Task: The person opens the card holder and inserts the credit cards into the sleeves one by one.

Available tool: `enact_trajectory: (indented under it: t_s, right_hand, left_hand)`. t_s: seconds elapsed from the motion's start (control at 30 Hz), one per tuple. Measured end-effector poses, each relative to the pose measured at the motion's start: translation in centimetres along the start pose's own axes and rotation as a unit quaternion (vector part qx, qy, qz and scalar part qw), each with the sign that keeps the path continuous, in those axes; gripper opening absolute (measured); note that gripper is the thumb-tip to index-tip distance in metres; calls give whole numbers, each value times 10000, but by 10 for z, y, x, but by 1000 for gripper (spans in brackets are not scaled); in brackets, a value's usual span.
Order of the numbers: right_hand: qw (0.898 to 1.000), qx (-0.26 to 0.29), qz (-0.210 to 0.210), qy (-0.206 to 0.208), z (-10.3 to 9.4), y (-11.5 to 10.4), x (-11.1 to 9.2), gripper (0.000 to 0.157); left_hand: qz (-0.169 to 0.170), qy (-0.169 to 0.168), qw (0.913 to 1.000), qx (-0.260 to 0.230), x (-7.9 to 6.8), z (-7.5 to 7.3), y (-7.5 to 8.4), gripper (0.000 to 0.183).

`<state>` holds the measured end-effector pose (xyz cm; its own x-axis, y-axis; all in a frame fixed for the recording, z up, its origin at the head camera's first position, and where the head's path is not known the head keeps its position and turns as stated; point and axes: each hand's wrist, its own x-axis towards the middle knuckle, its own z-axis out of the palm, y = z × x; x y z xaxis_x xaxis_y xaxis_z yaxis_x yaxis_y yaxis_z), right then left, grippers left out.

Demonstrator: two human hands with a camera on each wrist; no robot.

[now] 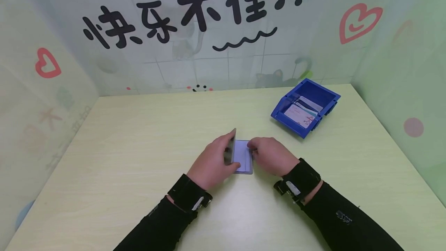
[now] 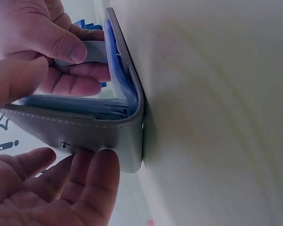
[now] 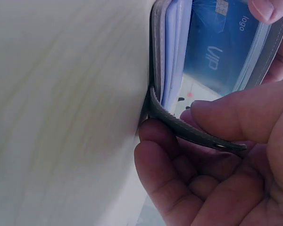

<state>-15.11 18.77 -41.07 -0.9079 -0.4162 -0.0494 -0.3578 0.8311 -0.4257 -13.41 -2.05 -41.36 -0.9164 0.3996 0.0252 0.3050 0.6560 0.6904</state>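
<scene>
A small grey card holder (image 1: 242,157) stands partly open on the table, its clear sleeves showing between the covers. My left hand (image 1: 213,162) holds the raised left cover, thumb on the inner side and fingers against the outside, where a metal snap (image 2: 64,145) shows. With thumb and fingers, my right hand (image 1: 271,155) pinches the closing strap (image 3: 198,133) at the opposite cover's edge. Inside the raised half, the right wrist view reveals a blue card (image 3: 219,49) printed "VIP" and "logo". The contents of the other sleeves cannot be made out.
A blue plastic bin (image 1: 315,93) lies at the back right of the pale wooden table (image 1: 146,127), with several cards (image 1: 300,114) in it. Printed cloth walls (image 1: 216,69) close off the back and both sides.
</scene>
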Motion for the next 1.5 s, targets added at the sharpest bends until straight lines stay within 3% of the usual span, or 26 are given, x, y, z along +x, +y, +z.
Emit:
enact_trajectory:
  t_s: [0.23, 0.73, 0.9, 1.17, 1.33, 1.5]
  right_hand:
    - [9999, 118, -97, 35, -1, 1, -1, 29]
    - [9993, 353, 115, -87, -4, -1, 0, 32]
    - [9977, 539, 388, -102, -6, -1, 1, 30]
    - [9908, 767, 1117, -1, -9, -2, 3, 19]
    - [9908, 830, 1007, 349, -2, -5, 5, 16]
    - [9947, 589, 594, 594, 7, -14, 9, 12]
  left_hand:
    - [38, -346, 9993, -114, -1, 0, 0, 85]
    - [-83, -570, 9978, 329, -3, -2, -3, 71]
    - [14, -568, 9953, 782, -4, -2, -1, 63]
    - [75, -615, 9834, 1703, 0, 2, 1, 57]
    - [-22, -608, 9815, 1814, 5, 3, 2, 49]
    - [-102, -640, 9798, 1892, 10, 2, 4, 48]
